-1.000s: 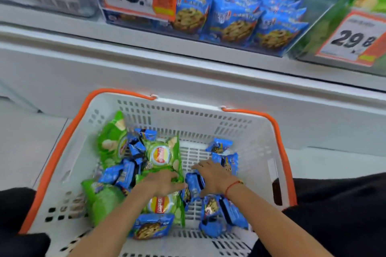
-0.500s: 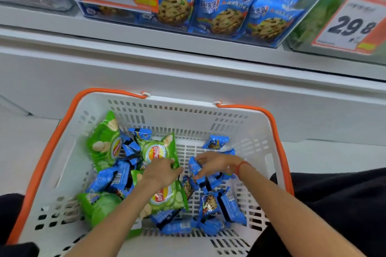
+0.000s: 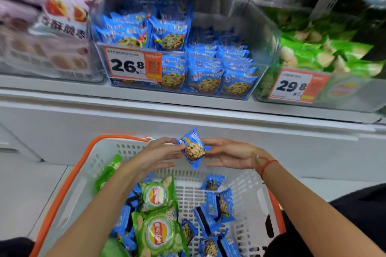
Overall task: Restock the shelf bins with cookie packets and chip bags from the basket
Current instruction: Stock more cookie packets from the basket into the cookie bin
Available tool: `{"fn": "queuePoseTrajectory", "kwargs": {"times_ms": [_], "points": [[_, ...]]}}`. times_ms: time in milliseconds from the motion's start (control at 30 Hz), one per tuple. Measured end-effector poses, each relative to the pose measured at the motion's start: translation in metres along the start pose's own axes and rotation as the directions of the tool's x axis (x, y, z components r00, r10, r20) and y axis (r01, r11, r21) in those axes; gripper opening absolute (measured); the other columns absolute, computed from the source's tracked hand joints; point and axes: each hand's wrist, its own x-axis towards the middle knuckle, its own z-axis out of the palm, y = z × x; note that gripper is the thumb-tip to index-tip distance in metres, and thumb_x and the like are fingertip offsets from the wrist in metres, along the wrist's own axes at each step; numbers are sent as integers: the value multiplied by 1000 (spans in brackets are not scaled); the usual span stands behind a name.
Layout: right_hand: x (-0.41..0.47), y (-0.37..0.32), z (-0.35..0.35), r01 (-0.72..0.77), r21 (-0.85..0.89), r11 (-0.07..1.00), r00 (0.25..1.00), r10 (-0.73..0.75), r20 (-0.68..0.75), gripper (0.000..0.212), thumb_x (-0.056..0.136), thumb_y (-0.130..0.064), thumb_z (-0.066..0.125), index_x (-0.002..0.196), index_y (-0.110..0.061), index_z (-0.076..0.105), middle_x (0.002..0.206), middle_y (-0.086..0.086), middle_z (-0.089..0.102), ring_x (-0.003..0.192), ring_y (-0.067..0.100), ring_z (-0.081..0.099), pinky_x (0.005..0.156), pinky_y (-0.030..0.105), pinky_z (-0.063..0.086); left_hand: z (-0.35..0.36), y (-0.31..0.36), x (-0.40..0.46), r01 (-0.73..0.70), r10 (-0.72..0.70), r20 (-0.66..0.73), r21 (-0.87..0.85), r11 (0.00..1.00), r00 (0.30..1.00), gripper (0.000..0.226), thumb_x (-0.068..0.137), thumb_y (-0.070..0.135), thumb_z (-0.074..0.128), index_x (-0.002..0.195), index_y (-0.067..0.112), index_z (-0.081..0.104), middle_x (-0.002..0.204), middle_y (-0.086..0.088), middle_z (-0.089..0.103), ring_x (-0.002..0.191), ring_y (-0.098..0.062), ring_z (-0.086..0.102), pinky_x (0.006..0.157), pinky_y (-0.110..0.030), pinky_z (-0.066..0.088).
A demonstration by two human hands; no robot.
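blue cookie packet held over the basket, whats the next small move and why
Probably lift the blue cookie packet, held between the left hand and right hand, up and forward into the clear bin tagged 26.8, since that bin holds matching packets.

The head camera looks forward and down, close over the basket [image 3: 83,173], facing the shelf bins [image 3: 261,81].

A white and orange price tag [image 3: 132,66] on the front of the clear bin of blue cookie packets [image 3: 205,77] reads "26.8" in bold black digits. A second price tag [image 3: 297,85], on the bin of green chip bags [image 3: 325,54] to the right, reads "29.8". The small print on both tags, the Chinese lettering on the pink box [image 3: 60,25] at left and the round logo on the chip bags in the basket [image 3: 158,233] are too blurred to read.
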Motion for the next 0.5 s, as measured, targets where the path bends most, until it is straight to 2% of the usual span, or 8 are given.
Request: {"fn": "queuePoseTrajectory", "kwargs": {"times_ms": [100,200,267,300,333,400,467,500], "points": [[0,-12,5,18,-20,1000,992,-21,-126,30,100,-14,40,124,-19,58,109,-1,66,90,8,65,85,25,49,0,8,-6,-66,60,-69,-75,995,996,30,82,22,72,108,14,61,101,-8,73,92,-14,70,73,-23,57],[-8,-29,13,71,-17,997,984,-72,-161,32,101,-21,34,112,-20,64,105,2,68,85,13,66,84,29,50,3,16,-12,-161,157,-112,-23,987,981,21,87,22,66,108,16,65,101,-4,73,96,-14,68,74,-17,56],[-14,-39,21,108,-134,985,977,-130,-171,32,99,-24,35,111,-22,65,107,0,68,90,13,65,87,29,47,7,23,-15,-228,229,-136,22,973,964,18,88,22,65,106,18,66,98,-1,73,92,-10,69,76,-17,55],[-16,-44,24,129,-267,955,965,-182,-187,28,98,-27,41,114,-24,64,111,-2,67,95,12,63,90,29,45,9,27,-16,-253,257,-158,46,967,954,17,88,21,66,105,20,66,96,-1,73,88,-8,69,77,-18,54],[-17,-48,29,146,-420,896,946,-250,-204,26,96,-28,49,117,-24,63,115,-3,66,101,10,61,92,28,44,13,32,-18,-281,287,-178,60,958,941,16,88,20,66,103,23,65,95,-1,73,85,-7,69,78,-19,54],[-18,-56,36,178,-674,717,882,-420,-215,34,90,-25,63,123,-18,61,120,-4,65,107,7,59,96,25,45,18,42,-24,-357,368,-218,91,930,904,14,87,17,67,97,27,64,91,-2,71,80,-4,68,78,-22,52],[-20,-65,44,202,-808,554,807,-561,-183,39,87,-24,69,124,-14,61,118,-3,65,107,7,59,95,24,45,22,54,-31,-455,469,-252,114,883,847,14,86,14,68,94,25,66,86,2,71,76,0,67,75,-21,49],[-24,-71,50,210,-842,497,773,-611,-168,39,86,-24,70,123,-15,61,116,-4,66,105,6,59,94,25,46,23,61,-36,-501,515,-260,122,857,817,13,85,13,68,94,23,66,84,3,71,74,3,66,72,-16,48]]}}
